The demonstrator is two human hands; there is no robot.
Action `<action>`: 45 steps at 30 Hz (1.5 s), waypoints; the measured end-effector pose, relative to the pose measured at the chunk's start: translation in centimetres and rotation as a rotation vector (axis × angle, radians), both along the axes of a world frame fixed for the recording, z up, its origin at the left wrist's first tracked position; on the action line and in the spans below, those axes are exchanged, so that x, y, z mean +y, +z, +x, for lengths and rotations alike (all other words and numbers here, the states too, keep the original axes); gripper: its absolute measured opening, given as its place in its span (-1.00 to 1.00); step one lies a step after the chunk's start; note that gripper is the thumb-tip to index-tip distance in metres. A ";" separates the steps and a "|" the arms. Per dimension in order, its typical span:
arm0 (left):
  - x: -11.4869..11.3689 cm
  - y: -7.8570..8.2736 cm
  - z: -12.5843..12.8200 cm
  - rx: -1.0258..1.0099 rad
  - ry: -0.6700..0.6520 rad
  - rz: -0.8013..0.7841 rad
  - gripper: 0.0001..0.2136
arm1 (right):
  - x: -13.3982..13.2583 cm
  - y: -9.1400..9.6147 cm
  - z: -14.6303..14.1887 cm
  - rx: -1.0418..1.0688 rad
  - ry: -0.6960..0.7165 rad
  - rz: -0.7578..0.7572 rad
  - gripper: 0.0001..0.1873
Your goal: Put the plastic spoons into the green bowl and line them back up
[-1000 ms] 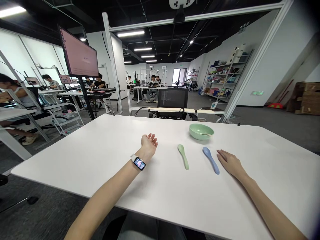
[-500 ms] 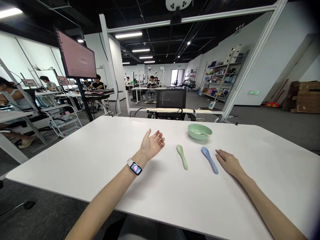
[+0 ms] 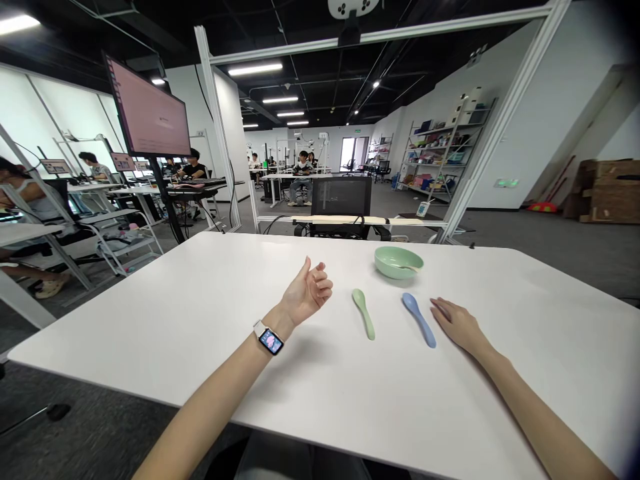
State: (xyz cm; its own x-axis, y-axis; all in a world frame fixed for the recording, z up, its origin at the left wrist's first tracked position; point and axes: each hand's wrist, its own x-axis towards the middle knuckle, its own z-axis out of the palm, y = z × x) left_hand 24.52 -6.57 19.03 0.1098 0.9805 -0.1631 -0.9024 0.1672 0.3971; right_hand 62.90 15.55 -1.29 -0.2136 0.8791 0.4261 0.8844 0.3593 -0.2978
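My left hand [image 3: 307,293] hovers above the white table with the palm turned up, thumb raised and fingers half curled; nothing is in it. Flat on the tabletop lies my right hand [image 3: 456,323], fingers stretched out and empty, just right of a blue spoon [image 3: 419,320]. Between my hands there is also a light green spoon [image 3: 364,313], its bowl end pointing away from me. Behind the spoons stands a green bowl [image 3: 395,264], with a pale, slim utensil [image 3: 411,269] resting in it against the right rim.
The white table [image 3: 150,320] has its front edge close to my body. A metal frame [image 3: 220,133] rises behind it, and a black office chair [image 3: 341,197] is at the far side. To the left are a monitor [image 3: 147,110] and people at other desks.
My left hand's fingers have curled inward and its thumb has lifted, with the hand turning slightly. The right hand, spoons and bowl have stayed in place.
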 end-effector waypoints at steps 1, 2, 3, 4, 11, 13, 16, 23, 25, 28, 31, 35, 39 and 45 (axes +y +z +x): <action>-0.1 -0.1 -0.1 0.002 -0.005 0.011 -0.69 | 0.0 0.0 0.0 0.000 0.001 0.002 -0.51; -0.1 -0.2 -0.2 0.005 -0.009 0.023 -0.69 | 0.0 0.0 0.0 0.000 0.002 0.000 -0.50; -0.2 -0.4 -0.3 0.008 -0.012 0.034 -0.67 | 0.0 0.0 0.0 -0.001 0.003 -0.007 -0.50; -0.2 -0.5 -0.3 0.010 -0.013 0.044 -0.66 | -0.1 0.1 0.0 -0.003 0.003 -0.016 -0.49; -0.2 -0.9 -0.4 0.028 -0.011 0.074 -0.59 | -0.2 0.3 0.0 0.003 0.004 -0.021 -0.49; -0.1 -1.1 -0.4 0.035 -0.006 0.070 -0.57 | -0.2 0.2 -0.1 0.012 0.008 -0.019 -0.49; 0.3 -1.5 -0.6 0.044 0.006 0.056 -0.52 | -0.2 0.2 0.0 0.045 0.017 -0.038 -0.50; 1.9 -3.0 -1.8 0.052 0.022 0.019 -0.37 | -0.3 3.8 0.0 0.274 -0.075 0.191 -0.45; 2.6 -3.4 -2.3 0.056 0.015 0.009 -0.35 | 0.2 6.4 -0.6 0.320 -0.063 0.282 -0.49; 3.5 -4.0 -2.9 0.066 0.008 0.005 -0.40 | 1.7 10.5 -2.4 0.279 -0.039 0.261 -0.53; 3.8 -4.6 -3.5 0.077 0.028 0.031 -0.45 | 3.5 13.9 -5.3 0.085 -0.021 0.081 -0.57; 3.8 -5.4 -4.2 0.103 0.079 0.072 -0.41 | 5.3 15.7 -9.6 -0.196 -0.098 -0.147 -0.65; 4.0 -6.1 -5.0 0.146 0.130 0.088 -0.32 | 6.7 15.5 -12.4 -0.287 -0.146 -0.263 -0.71; 4.7 -6.5 -5.9 0.238 0.120 0.050 -0.21 | 7.4 15.9 -13.6 -0.280 -0.149 -0.309 -0.75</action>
